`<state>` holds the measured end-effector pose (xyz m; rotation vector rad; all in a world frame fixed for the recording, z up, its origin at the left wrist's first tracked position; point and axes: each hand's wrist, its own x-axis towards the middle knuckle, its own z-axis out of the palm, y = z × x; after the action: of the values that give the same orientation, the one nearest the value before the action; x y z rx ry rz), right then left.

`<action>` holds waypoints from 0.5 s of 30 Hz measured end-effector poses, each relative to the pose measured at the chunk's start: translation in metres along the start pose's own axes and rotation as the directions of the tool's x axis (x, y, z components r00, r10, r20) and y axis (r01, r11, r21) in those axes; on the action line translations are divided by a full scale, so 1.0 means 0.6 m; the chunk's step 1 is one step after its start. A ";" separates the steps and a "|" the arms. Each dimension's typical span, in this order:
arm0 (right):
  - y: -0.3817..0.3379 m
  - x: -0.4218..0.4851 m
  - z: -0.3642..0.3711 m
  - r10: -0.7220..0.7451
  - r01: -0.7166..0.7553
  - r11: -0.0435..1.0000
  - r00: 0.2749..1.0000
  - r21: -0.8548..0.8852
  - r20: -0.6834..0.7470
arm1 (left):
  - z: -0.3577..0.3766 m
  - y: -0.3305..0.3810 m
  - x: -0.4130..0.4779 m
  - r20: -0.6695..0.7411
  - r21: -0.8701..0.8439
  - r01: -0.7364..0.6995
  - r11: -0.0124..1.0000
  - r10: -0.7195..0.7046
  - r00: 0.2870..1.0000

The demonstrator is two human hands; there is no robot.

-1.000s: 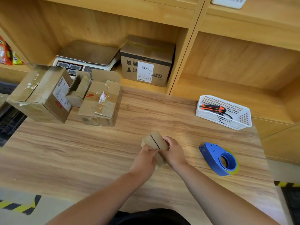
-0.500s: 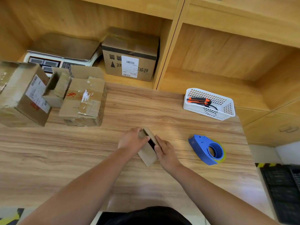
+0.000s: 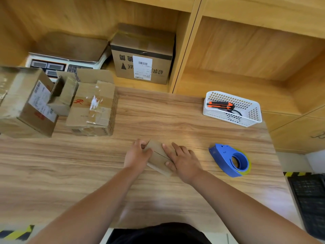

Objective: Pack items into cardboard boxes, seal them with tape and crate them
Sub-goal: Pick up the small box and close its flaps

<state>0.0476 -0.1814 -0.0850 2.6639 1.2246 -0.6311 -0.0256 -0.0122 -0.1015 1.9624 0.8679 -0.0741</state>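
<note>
A small cardboard box lies on the wooden table, its two top flaps closed with a thin seam between them. My left hand grips its left side, fingers curled round the far corner. My right hand lies flat on the right flap, fingers straight, pressing it down. A blue tape dispenser stands on the table just right of my right hand, untouched.
Three used cardboard boxes crowd the table's far left. A white basket holding an orange utility knife sits far right. On the shelf behind stand a scale and a labelled box. A black crate is at the right floor.
The small box came down from my hands onto the table, and its flaps went from gaping to closed. My right hand flattened on top.
</note>
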 end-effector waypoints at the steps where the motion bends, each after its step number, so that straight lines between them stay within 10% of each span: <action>1: 0.004 0.006 -0.003 -0.011 0.011 1.000 1.000 -0.024 0.009 | 0.000 -0.003 0.000 -0.012 -0.032 0.019 0.999 -0.020 1.000; 8: 0.032 0.006 -0.001 0.025 -0.008 0.986 0.994 0.165 -0.102 | 0.005 -0.008 0.024 0.077 -0.032 0.219 0.975 -0.216 0.973; 15: 0.138 -0.081 0.064 0.642 -0.578 0.766 0.716 0.283 -0.274 | 0.013 0.009 0.026 0.192 0.081 0.195 0.977 -0.207 0.959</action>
<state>0.0697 -0.2812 -0.1024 3.1623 0.2439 -0.1472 -0.0087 -0.0117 -0.1081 1.8791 0.9379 -0.4141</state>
